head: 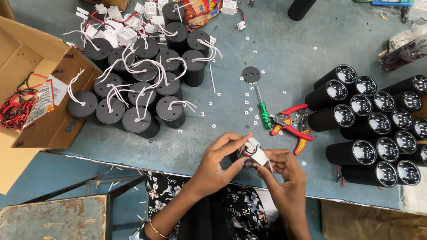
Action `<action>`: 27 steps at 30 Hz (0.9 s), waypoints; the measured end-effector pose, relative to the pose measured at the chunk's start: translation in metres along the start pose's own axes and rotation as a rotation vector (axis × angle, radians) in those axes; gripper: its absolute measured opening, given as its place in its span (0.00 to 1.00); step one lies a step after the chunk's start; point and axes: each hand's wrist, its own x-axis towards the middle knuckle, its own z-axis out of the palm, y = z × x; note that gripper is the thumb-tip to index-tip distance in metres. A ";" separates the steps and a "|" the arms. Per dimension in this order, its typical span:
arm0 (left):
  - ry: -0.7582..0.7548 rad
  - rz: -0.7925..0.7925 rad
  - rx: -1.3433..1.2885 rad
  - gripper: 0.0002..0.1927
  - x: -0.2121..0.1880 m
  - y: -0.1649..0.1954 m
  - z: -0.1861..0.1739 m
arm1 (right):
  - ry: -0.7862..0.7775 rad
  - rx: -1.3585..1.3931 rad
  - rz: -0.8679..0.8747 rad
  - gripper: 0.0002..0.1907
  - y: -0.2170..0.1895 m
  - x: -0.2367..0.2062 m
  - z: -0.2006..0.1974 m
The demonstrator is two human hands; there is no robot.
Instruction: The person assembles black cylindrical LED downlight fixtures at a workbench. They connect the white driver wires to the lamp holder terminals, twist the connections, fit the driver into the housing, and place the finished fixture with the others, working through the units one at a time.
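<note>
Head view: left hand [221, 156] and right hand [284, 171] both pinch the small white plastic driver box [255, 153] between them, its red-and-black wires [247, 152] toward the left.

White driver box [256, 153], green screwdriver [264, 112]

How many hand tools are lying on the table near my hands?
2: a green screwdriver and red-handled pliers, side by side on the table just above the right hand. Others may be hidden.

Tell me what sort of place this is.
Probably a small lighting assembly workshop: black cylindrical lamp housings with white wires, finished ones, red pliers, and both hands on a small white wired part.
</note>
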 end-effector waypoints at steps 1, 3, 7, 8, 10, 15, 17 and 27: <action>0.021 -0.014 0.001 0.27 -0.001 -0.001 0.003 | -0.015 -0.057 0.000 0.16 -0.008 0.003 -0.001; 0.063 -0.042 0.003 0.26 -0.002 -0.003 0.006 | -0.044 -0.170 0.001 0.16 -0.023 0.009 -0.003; 0.086 -0.054 -0.090 0.27 -0.004 -0.008 0.007 | -0.112 -0.403 -0.010 0.17 -0.040 0.021 -0.003; 0.086 -0.050 -0.113 0.27 -0.004 -0.009 0.007 | -0.121 -0.417 -0.041 0.18 -0.042 0.023 -0.001; 0.088 -0.048 -0.134 0.28 -0.005 -0.009 0.006 | -0.138 -0.450 -0.070 0.19 -0.045 0.025 0.003; 0.107 -0.111 -0.154 0.28 -0.008 -0.008 0.013 | -0.173 -0.562 -0.271 0.16 -0.047 0.023 0.000; 0.141 -0.071 -0.152 0.27 -0.008 -0.009 0.019 | -0.219 -0.566 -0.315 0.14 -0.048 0.022 -0.004; 0.193 -0.181 -0.440 0.21 -0.007 -0.022 0.044 | -0.306 -0.696 -0.478 0.17 -0.050 0.024 -0.008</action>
